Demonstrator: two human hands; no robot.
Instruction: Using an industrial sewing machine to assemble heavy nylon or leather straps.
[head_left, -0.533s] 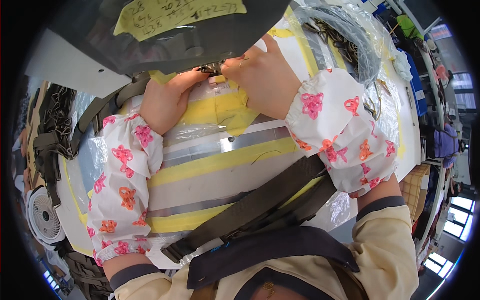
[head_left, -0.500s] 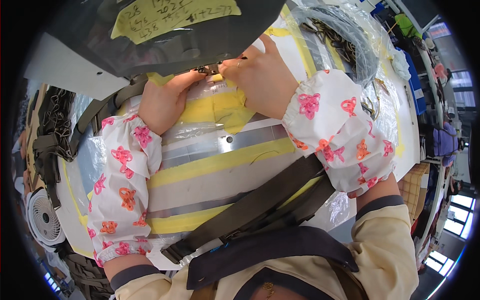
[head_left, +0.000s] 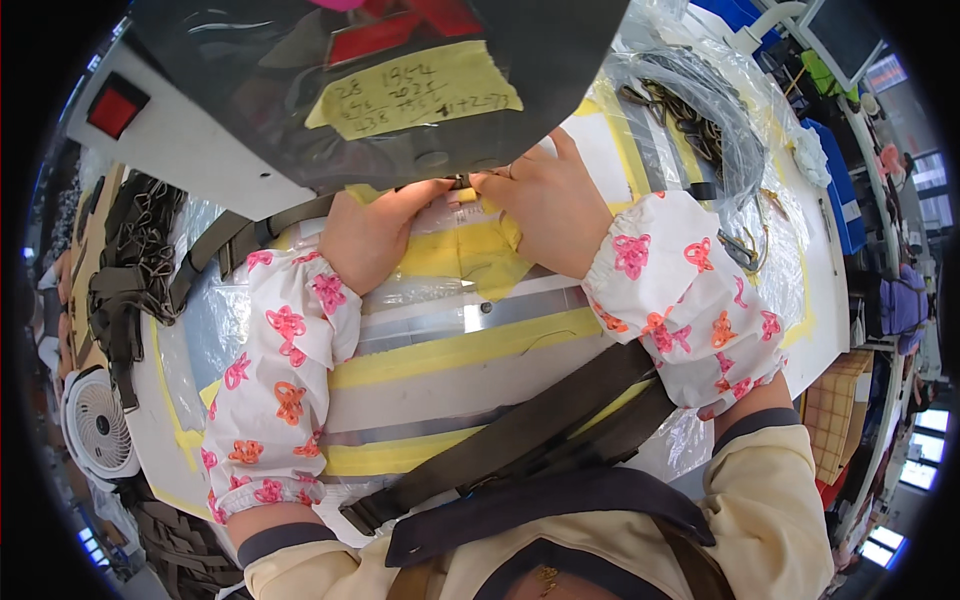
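"Head view: container contents?"
"Clear crumpled plastic bag [head_left: 738,112], upper right: bronze-coloured metal hardware [head_left: 688,122]."
"Hands?"
"Left hand [head_left: 372,235], right hand [head_left: 555,205]: fingers bent, tips close together at dark grey machine head [head_left: 250,105]; grip cannot be told. Olive-brown webbing strap [head_left: 298,213] leads toward left hand."

Unable to identify small dark part [head_left: 462,182] between fingers [head_left: 415,200] of left hand [head_left: 365,240] and right hand [head_left: 560,215]; too small. Unable to view either hand fully, owing to sewing-machine head [head_left: 400,155], itself cut off by top edge. Unable to trace webbing strap [head_left: 510,435] beneath right sleeve [head_left: 680,280], or to count metal hooks [head_left: 695,125] under clear plastic [head_left: 750,150]. Noted beige shirt [head_left: 770,500] cut off below.
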